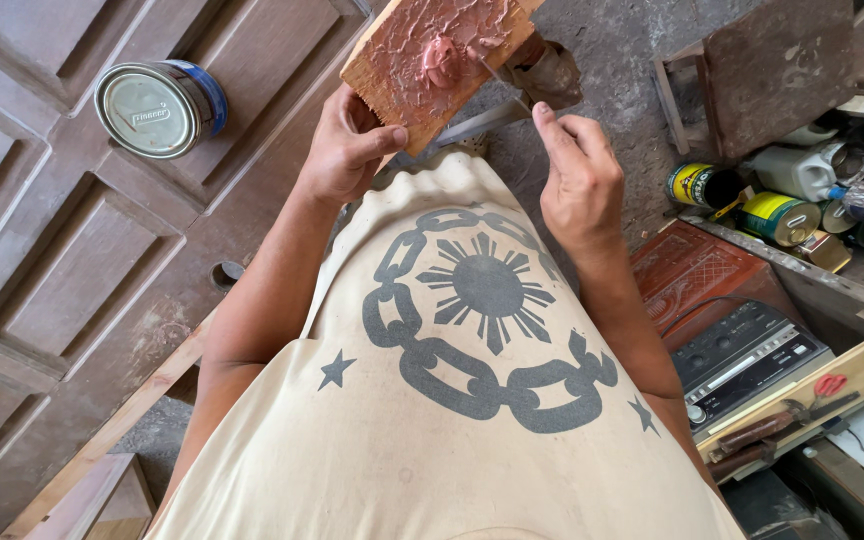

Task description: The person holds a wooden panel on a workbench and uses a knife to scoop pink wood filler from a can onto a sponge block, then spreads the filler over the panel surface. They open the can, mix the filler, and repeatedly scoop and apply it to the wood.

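Wooden board (430, 62), smeared with pink-brown putty, is held up in front of the person's chest, its long axis running from lower left to upper right. The left hand (344, 148) grips its lower edge, thumb on top. The right hand (579, 178) pinches a thin blade (505, 88) that touches the putty. On the left, a closed round can (159, 106) with a blue side stands on a brown panelled door (62, 260). On the right, yellow and green cans (752, 205) crowd a shelf, leaving little free room.

Pink putty (442, 55) on tan board (392, 75)
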